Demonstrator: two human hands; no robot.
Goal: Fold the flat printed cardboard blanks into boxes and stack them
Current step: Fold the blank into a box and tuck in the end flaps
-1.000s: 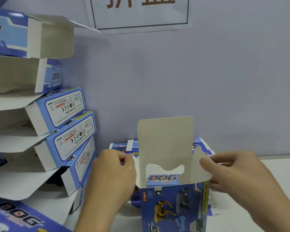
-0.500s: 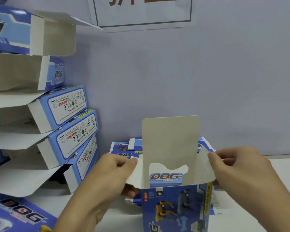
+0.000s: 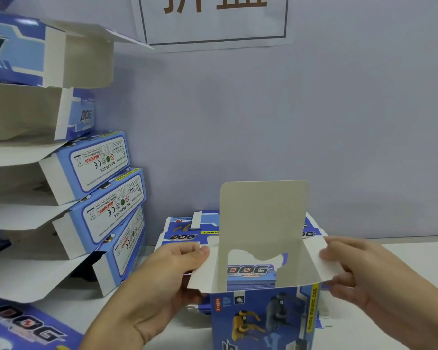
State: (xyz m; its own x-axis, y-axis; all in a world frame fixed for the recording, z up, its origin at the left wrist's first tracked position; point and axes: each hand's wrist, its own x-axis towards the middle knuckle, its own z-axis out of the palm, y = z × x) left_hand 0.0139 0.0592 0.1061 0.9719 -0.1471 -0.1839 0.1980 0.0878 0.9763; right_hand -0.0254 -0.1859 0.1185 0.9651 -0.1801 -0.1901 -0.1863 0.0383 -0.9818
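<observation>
Far left: stack of folded boxes [image 3: 96, 188] leaning against the wall [image 3: 314, 122], open ends and loose flaps toward the camera, printed ends toward the middle. One more box [image 3: 28, 327] lies at bottom left.

Left hand [image 3: 162, 281]: fingers curled, thumb on top, pinching the left side flap [image 3: 202, 269] of the box in work.

Centre: box [image 3: 263, 317] stands upright on the tabletop [image 3: 415, 261], just in front of the pile of flat blanks [image 3: 185, 233]. Long axis looks vertical, though the bottom is cut off by the frame edge. Open mouth points up; printed dog face toward the camera. Lid flap [image 3: 263, 213] stands straight up at the rear, plain inner side toward the camera.

Right hand [image 3: 359, 279]: fingers curled, pinching the right side flap [image 3: 321, 258]. Both side flaps splay outward.

Step in hand, as judged: closing the top. To do it well, fold both side flaps inward along their creases until level, hold them down, then bring the lid flap forward over them and tuck its edge inside the front wall. Keep the body square; squeezing would skew the mouth and jam the tuck.
</observation>
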